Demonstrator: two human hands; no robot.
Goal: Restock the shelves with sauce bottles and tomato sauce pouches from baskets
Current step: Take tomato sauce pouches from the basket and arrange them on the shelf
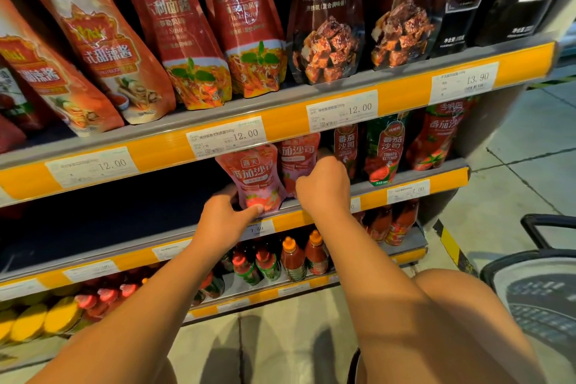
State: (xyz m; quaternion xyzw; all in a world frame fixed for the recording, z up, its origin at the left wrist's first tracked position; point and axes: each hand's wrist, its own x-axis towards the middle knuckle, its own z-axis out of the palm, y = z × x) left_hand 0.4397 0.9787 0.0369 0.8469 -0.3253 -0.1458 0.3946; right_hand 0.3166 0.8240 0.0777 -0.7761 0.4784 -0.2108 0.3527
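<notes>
A pink tomato sauce pouch stands upright at the front edge of the middle shelf. My left hand grips its lower left corner, thumb pressed on the front. Beside it stands a second pink pouch, and my right hand reaches in with curled fingers at its right side; the fingertips are hidden, so the hold cannot be made out. Green and red ketchup pouches stand further right on the same shelf.
The middle shelf left of my hands is dark and bare. Pasta and black pepper sauce pouches fill the shelf above. Sauce bottles line the shelf below. A dark basket sits on the floor at the right.
</notes>
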